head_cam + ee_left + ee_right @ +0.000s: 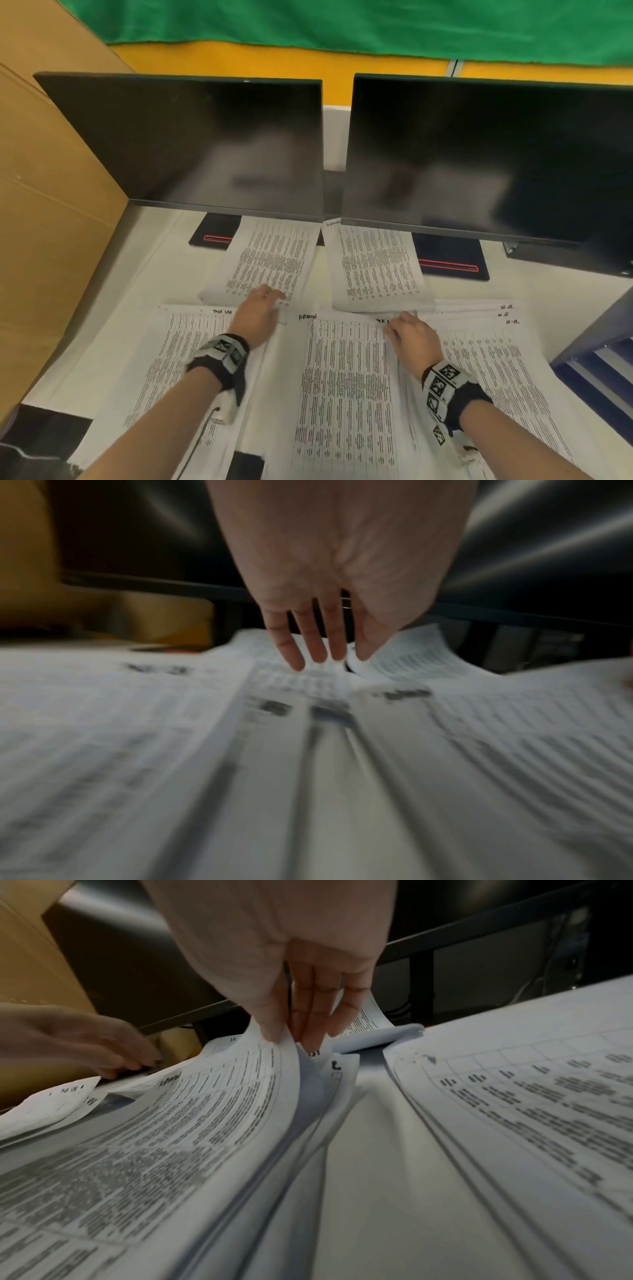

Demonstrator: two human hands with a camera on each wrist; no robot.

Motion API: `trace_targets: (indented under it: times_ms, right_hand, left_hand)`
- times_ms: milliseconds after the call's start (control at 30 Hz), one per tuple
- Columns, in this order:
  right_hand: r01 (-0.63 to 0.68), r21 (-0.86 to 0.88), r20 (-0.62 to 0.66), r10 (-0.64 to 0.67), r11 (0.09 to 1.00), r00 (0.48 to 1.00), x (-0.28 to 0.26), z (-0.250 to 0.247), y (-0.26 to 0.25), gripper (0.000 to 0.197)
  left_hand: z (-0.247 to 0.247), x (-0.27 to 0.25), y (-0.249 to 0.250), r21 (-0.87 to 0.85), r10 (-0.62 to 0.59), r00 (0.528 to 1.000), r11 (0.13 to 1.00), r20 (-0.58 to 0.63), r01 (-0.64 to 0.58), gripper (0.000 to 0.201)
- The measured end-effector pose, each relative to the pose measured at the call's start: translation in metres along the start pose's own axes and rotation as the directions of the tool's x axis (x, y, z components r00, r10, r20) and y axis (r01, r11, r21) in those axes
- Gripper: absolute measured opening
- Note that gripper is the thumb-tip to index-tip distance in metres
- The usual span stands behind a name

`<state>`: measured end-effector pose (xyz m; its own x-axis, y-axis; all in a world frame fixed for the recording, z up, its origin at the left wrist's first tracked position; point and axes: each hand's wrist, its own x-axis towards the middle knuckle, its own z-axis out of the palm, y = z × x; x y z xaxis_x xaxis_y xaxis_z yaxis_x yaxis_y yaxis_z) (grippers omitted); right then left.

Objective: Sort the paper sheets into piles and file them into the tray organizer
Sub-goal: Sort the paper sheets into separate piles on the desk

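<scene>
Printed sheets cover the white desk (171,246). A pile headed "TASK LIST" (178,359) lies at the front left, an "ADMIN" sheet (342,377) in the middle, and an "H.R." pile (496,359) at the front right. Two more piles (270,260) (373,267) lie further back under the monitors. My left hand (270,296) rests straight-fingered on the near edge of the back left pile (308,674). My right hand (399,325) pinches the ADMIN sheet's (205,1102) top right corner between thumb and fingers (308,1031), and that corner curls up off the stack.
Two dark monitors (212,144) (486,154) stand across the back, their black bases (215,233) (452,260) partly under the papers. A cardboard wall (51,205) closes the left side. A blue tray organizer (599,359) stands at the right edge.
</scene>
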<state>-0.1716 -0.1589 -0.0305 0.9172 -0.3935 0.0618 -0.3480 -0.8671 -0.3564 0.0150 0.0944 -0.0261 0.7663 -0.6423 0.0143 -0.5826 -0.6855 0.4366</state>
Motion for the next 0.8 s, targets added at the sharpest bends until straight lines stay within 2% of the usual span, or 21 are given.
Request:
trace_targets:
  times_ms: [100,167,200,233,333,400,467,500,533,567,633,667,700,800]
  right_hand:
    - [0.029,0.005,0.049,-0.029,1.000,0.998,-0.005,-0.007,-0.002,0.023]
    - [0.032,-0.011,0.053,-0.031,0.999,0.998,-0.008,-0.008,0.001,0.041]
    - [0.029,-0.016,0.050,-0.028,0.999,0.998,-0.009,-0.008,0.002,0.047]
    - [0.010,-0.032,0.057,-0.008,0.999,0.998,-0.010,-0.008,0.003,0.045]
    - [-0.054,-0.035,0.102,0.057,0.998,0.993,-0.013,-0.009,0.002,0.014]
    - [-0.039,-0.005,0.040,0.039,0.999,0.998,-0.014,-0.007,0.002,0.012]
    - [-0.011,-0.018,-0.072,0.009,1.000,0.997,-0.015,-0.004,0.005,0.009]
    - [-0.038,-0.017,-0.114,0.035,0.999,0.993,-0.015,-0.002,0.005,0.009]
    - [-0.085,0.061,-0.116,0.091,0.995,0.989,-0.016,-0.002,0.004,0.012]
    - [-0.146,0.212,-0.088,0.167,0.966,0.982,-0.018,-0.002,0.003,0.015]
    - [-0.303,0.534,0.051,0.328,0.790,0.943,-0.024,0.000,0.001,0.019]
    - [-0.379,0.606,0.142,0.374,0.700,0.917,-0.027,0.002,0.000,0.023]
    - [-0.452,0.612,0.238,0.394,0.649,0.888,-0.031,0.003,-0.001,0.027]
    - [-0.573,0.490,0.477,0.347,0.657,0.807,-0.038,0.012,0.007,0.024]
  left_hand:
    - [0.026,0.009,0.022,0.010,0.038,0.977,0.999,0.208,-0.041,0.043]
    - [0.031,0.014,0.028,-0.004,0.007,0.967,1.000,0.255,-0.007,0.041]
    - [0.031,0.016,0.030,-0.017,-0.006,0.970,1.000,0.241,0.010,0.037]
    - [0.030,0.017,0.031,-0.033,-0.018,0.977,0.999,0.211,0.025,0.033]
    - [0.025,0.019,0.031,-0.081,-0.038,0.992,0.996,0.121,0.048,0.016]
    - [0.022,0.019,0.030,-0.096,-0.045,0.989,0.994,0.138,0.058,0.007]
    - [0.022,0.019,0.029,-0.111,-0.051,0.987,0.992,0.152,0.069,0.009]
    - [0.022,0.019,0.029,-0.113,-0.060,0.987,0.991,0.149,0.077,0.012]
    - [0.023,0.019,0.029,-0.117,-0.068,0.987,0.989,0.145,0.085,0.013]
    - [0.024,0.019,0.029,-0.124,-0.070,0.988,0.988,0.138,0.087,0.014]
    - [0.025,0.020,0.029,-0.142,-0.065,0.990,0.986,0.127,0.083,0.012]
    - [0.025,0.020,0.028,-0.158,-0.069,0.990,0.984,0.124,0.088,0.012]
    - [0.026,0.021,0.028,-0.177,-0.077,0.990,0.979,0.118,0.097,0.011]
    - [0.027,0.023,0.024,-0.210,-0.119,0.988,0.968,0.101,0.138,0.013]
